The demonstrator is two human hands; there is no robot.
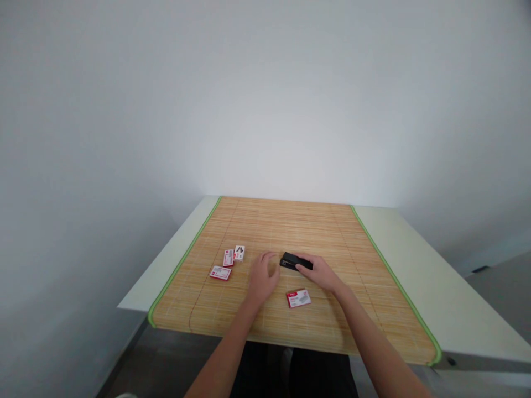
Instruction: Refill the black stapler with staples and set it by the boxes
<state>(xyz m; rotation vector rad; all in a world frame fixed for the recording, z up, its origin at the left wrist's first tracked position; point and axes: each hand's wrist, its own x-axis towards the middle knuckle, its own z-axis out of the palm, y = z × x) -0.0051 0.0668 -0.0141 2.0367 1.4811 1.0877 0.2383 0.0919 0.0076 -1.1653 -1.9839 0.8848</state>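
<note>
The right hand [321,272] is resting over a black stapler [292,261] lying just below the middle of the frame, on a bamboo mat [290,226] covering the worktop [435,265]. The fingers are closing around the stapler's right end; its left end is showing clear of the hand. The left hand [262,276] is hovering just left of the stapler, fingers loosely spread and holding nothing; whether it is touching the mat cannot be told.

A red staple box [298,298] is lying just below the two hands, between the wrists. Three more small red-and-white boxes [228,262] are lying to the left, well apart from the stapler.

Risk assessment: the grip is covering only one end of the stapler, so lifting it is likely to let the free end tip or slip. The right forearm is passing close to the near box, and a sideways sweep could push that box toward the mat's lower edge.
</note>
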